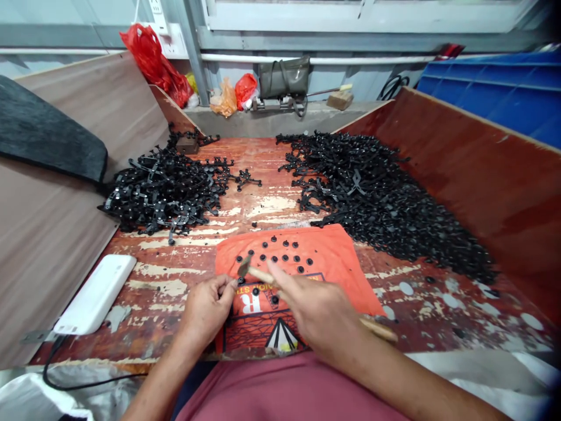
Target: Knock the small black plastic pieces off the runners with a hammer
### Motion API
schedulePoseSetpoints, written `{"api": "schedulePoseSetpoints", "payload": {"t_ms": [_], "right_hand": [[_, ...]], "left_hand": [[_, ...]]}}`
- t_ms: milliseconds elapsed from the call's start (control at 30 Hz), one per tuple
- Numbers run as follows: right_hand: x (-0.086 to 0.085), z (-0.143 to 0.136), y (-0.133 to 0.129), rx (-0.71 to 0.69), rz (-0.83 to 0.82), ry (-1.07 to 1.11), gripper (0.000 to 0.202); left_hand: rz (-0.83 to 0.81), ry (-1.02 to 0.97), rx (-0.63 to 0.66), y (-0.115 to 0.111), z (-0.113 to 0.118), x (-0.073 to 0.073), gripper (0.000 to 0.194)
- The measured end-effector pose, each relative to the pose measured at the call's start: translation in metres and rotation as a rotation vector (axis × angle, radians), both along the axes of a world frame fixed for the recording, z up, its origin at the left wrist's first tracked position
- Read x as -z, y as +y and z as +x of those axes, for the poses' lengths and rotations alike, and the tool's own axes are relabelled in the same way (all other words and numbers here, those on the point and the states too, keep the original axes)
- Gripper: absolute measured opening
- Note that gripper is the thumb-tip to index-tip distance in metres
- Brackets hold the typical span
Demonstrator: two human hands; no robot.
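Observation:
My right hand is wrapped round the wooden handle of a small hammer, and the handle's end sticks out below my wrist. The hammer's metal head hangs just above the fingertips of my left hand. Those fingers are pinched at a small round black part on an orange printed cloth. Several more such black round parts stand spread over the cloth, mostly beyond the hammer head. Whether the hammer touches the pinched part I cannot tell.
A heap of black branched parts lies at the left, and a larger black heap at the right. A white power bank with a cable sits at the left edge. Wooden boards wall both sides; a blue crate stands behind the right one.

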State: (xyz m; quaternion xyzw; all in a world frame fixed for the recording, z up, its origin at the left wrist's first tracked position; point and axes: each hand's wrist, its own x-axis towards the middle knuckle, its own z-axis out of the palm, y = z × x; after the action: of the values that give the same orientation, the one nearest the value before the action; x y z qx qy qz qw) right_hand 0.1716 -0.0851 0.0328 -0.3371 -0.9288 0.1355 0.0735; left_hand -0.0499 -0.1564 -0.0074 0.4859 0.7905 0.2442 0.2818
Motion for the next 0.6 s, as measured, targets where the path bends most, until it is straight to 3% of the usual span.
{"api": "schedulePoseSetpoints", "payload": {"t_ms": [100, 200, 300, 400, 500, 600], "right_hand": [[0.002, -0.004, 0.003, 0.010, -0.010, -0.085, 0.054], [-0.003, -0.001, 0.011, 0.037, -0.117, 0.072, 0.050], [-0.013, 0.006, 0.021, 0.145, -0.287, 0.263, 0.044], [-0.014, 0.008, 0.022, 0.225, -0.526, 0.409, 0.029], [-0.010, -0.001, 0.014, 0.229, -0.766, 0.540, 0.013], [-0.010, -0.016, 0.005, 0.191, -0.856, 0.599, 0.011]], "left_hand": [[0.005, -0.112, -0.030, -0.001, -0.002, 0.000, 0.032], [0.102, -0.369, -0.142, -0.005, -0.006, -0.010, 0.025], [0.155, -0.780, -0.231, -0.009, -0.007, -0.032, 0.044], [0.158, -1.086, -0.179, -0.009, -0.002, -0.052, 0.067], [0.171, -1.129, -0.152, -0.004, 0.010, -0.058, 0.071], [0.192, -1.130, -0.133, 0.001, 0.023, -0.053, 0.054]]}}
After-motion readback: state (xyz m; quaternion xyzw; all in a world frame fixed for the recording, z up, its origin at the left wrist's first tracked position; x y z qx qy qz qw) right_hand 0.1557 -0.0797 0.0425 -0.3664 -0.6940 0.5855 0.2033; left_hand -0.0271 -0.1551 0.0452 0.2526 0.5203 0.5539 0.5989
